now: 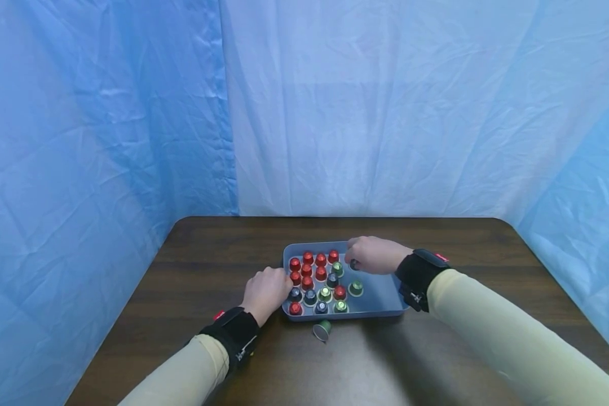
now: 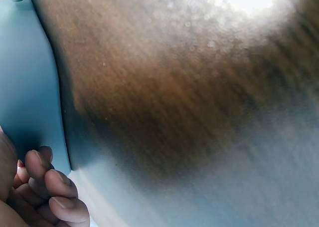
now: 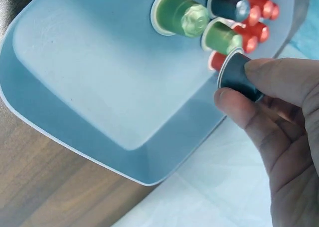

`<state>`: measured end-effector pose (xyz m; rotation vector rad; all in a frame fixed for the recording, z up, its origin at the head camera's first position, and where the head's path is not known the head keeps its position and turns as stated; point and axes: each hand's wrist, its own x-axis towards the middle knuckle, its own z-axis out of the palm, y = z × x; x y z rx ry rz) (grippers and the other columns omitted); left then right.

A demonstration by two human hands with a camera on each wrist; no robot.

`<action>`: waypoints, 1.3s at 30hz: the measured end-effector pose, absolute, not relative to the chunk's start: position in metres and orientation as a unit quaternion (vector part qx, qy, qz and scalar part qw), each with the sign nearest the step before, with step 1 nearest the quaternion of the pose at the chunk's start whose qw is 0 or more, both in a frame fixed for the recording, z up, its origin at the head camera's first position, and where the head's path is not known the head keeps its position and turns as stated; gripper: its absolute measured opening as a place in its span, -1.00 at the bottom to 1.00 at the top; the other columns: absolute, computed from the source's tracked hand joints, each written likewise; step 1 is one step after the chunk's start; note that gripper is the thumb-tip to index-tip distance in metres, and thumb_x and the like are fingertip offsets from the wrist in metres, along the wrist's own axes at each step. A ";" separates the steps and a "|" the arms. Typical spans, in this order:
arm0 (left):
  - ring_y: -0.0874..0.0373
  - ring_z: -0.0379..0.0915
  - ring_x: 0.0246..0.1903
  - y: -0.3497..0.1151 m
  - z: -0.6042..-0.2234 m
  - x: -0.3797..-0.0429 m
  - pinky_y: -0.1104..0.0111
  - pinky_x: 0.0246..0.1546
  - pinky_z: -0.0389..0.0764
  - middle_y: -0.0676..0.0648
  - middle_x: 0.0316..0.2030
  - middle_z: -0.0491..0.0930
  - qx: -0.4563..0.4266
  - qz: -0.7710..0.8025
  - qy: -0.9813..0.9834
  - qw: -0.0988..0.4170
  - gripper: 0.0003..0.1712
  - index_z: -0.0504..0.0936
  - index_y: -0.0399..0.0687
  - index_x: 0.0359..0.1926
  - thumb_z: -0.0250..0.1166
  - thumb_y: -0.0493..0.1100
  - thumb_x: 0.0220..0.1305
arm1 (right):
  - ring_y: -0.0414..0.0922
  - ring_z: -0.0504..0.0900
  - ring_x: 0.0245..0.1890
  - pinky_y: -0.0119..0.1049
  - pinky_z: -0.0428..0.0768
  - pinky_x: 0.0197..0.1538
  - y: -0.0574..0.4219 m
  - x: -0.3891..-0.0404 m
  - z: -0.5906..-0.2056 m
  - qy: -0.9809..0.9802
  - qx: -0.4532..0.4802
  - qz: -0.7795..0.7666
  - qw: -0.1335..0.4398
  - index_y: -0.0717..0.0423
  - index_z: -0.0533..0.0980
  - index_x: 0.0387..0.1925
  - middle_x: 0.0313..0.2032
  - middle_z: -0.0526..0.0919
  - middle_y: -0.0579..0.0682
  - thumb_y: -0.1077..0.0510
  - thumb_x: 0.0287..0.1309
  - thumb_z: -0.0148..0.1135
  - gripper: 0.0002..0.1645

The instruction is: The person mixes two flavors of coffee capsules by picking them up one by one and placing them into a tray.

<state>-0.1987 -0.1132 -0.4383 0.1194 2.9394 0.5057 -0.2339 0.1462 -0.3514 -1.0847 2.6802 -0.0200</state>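
Note:
In the right wrist view, the thumb and a finger of my right hand (image 3: 289, 112) pinch a dark teal coffee capsule (image 3: 237, 77). Seen from the head, this right hand (image 1: 375, 255) is over the back right part of a blue-grey tray (image 1: 380, 301). Red capsules (image 1: 307, 270), green capsules (image 1: 356, 288) and dark blue capsules (image 1: 310, 297) stand in rows across the tray's left and middle. My left hand (image 1: 268, 290) grips the tray's left edge with curled fingers (image 2: 61, 183); its thumb side is close beside the red capsules.
A green capsule (image 1: 322, 330) lies on its side on the dark wooden table (image 1: 223, 248), just in front of the tray. Blue cloth sheets (image 1: 360, 113) hang behind the table and along both sides.

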 end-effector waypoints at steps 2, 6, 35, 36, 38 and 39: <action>0.17 0.45 -0.65 -0.113 -0.438 -0.199 0.38 -0.53 0.53 0.00 -0.64 0.50 0.040 0.170 0.982 0.079 -0.69 0.74 -0.16 -0.19 0.30 0.01 0.43 | -0.21 0.61 -0.33 -0.31 0.66 -0.18 0.146 -0.236 -0.355 0.921 -0.366 -0.009 0.132 0.08 0.75 -0.08 -0.36 0.61 -0.12 0.23 0.19 0.47 -0.76; 0.16 0.45 -0.65 -0.113 -0.438 -0.199 0.38 -0.54 0.52 -0.01 -0.64 0.50 0.039 0.173 0.981 0.079 -0.69 0.74 -0.17 -0.18 0.30 0.01 0.43 | -0.17 0.64 -0.28 -0.26 0.67 -0.12 0.145 -0.239 -0.363 0.922 -0.359 -0.013 0.148 0.09 0.74 -0.09 -0.34 0.62 -0.10 0.23 0.19 0.47 -0.76; 0.17 0.45 -0.64 -0.113 -0.437 -0.199 0.38 -0.54 0.53 0.00 -0.64 0.50 0.039 0.176 0.981 0.077 -0.69 0.74 -0.17 -0.18 0.30 0.01 0.43 | -0.16 0.67 -0.19 -0.22 0.68 0.02 0.135 -0.240 -0.392 0.922 -0.341 0.014 0.181 0.00 0.74 -0.06 -0.22 0.72 -0.06 0.20 0.20 0.47 -0.75; 0.17 0.45 -0.64 -0.113 -0.437 -0.199 0.38 -0.53 0.53 -0.01 -0.64 0.50 0.039 0.175 0.981 0.078 -0.69 0.74 -0.17 -0.18 0.30 0.01 0.43 | -0.16 0.67 -0.20 -0.23 0.68 0.01 0.135 -0.240 -0.392 0.922 -0.342 0.010 0.180 0.00 0.74 -0.06 -0.22 0.72 -0.05 0.20 0.20 0.46 -0.74; 0.16 0.45 -0.64 -0.113 -0.437 -0.198 0.38 -0.53 0.53 -0.01 -0.64 0.50 0.038 0.174 0.981 0.079 -0.69 0.74 -0.17 -0.18 0.30 0.01 0.43 | -0.16 0.68 -0.19 -0.22 0.69 0.00 0.137 -0.240 -0.392 0.922 -0.344 0.000 0.178 0.00 0.74 -0.04 -0.21 0.71 -0.06 0.20 0.21 0.46 -0.73; 0.16 0.45 -0.64 -0.113 -0.437 -0.198 0.38 -0.53 0.53 -0.01 -0.64 0.50 0.037 0.174 0.981 0.079 -0.69 0.74 -0.17 -0.17 0.31 0.01 0.42 | -0.16 0.67 -0.20 -0.22 0.69 -0.01 0.138 -0.240 -0.391 0.922 -0.344 -0.006 0.178 -0.01 0.73 -0.03 -0.21 0.71 -0.06 0.21 0.21 0.45 -0.72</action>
